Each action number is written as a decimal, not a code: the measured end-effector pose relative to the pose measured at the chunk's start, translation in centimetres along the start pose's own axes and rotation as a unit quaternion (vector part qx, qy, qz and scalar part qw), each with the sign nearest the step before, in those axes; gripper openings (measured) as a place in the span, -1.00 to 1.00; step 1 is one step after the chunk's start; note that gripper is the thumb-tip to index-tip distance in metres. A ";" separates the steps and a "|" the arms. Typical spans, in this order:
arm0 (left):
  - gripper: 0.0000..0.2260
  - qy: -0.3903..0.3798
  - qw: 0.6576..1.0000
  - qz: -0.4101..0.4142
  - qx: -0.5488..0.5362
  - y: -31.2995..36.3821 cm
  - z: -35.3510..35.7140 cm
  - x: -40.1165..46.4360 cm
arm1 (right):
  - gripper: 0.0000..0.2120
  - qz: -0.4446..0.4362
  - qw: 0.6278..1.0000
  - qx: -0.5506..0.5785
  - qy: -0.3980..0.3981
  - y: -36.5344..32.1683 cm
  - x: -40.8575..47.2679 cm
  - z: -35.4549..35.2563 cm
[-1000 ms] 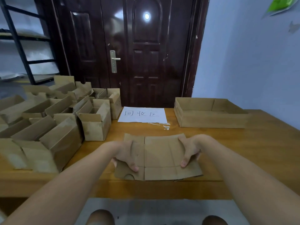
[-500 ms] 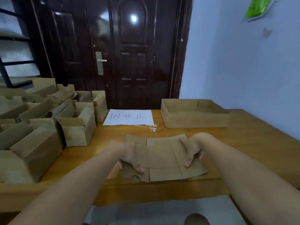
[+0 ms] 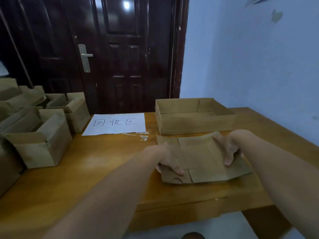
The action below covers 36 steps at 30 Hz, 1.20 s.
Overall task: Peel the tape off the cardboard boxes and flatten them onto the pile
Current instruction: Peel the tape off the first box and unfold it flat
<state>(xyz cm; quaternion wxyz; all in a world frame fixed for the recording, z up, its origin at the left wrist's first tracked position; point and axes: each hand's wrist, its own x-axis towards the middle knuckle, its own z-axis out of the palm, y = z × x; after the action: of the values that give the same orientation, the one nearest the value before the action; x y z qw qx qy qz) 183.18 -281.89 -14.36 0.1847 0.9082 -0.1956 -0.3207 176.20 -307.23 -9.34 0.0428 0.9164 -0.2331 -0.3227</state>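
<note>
**Flattened box held at both ends**

Your left hand (image 3: 168,158) and right hand (image 3: 227,149) grip the flattened box (image 3: 202,159), apparently just above the table (image 3: 103,163) beside the open tray box (image 3: 193,116). Loosen either grip and its creased panels could spring up or slide off.

Relative to the earlier views, the flattened box (image 3: 202,159), gripped at its edges by the left hand (image 3: 168,161) and right hand (image 3: 227,149), now lies farther right and farther back on the table (image 3: 96,163), just before the open tray (image 3: 195,116), its far edge close to the tray's front wall.
</note>
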 end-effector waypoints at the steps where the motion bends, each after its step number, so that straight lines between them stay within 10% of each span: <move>1: 0.03 -0.001 1.000 0.003 -0.001 0.7 0.2 0.6 | 0.32 0.010 1.000 -0.004 0.006 0.6 0.4 -0.2; 8: 0.22 0.009 0.994 0.007 0.110 2.4 0.2 3.1 | 0.37 0.032 0.999 -0.009 -0.010 3.1 3.1 0.0; 16: 0.22 0.090 0.894 0.056 0.435 3.4 0.0 2.4 | 0.11 -0.003 0.983 -0.165 0.085 0.2 2.9 1.2; 36: 0.13 0.129 0.937 0.124 0.300 -0.4 2.8 2.0 | 0.12 -0.071 0.995 -0.065 0.014 -3.2 -0.2 4.6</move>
<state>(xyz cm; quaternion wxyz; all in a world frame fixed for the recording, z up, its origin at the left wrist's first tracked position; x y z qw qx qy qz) 182.86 -283.05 -17.57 -0.0347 0.9235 -0.3683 -0.1019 174.51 -304.00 -13.54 0.0824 0.9302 -0.1453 -0.3268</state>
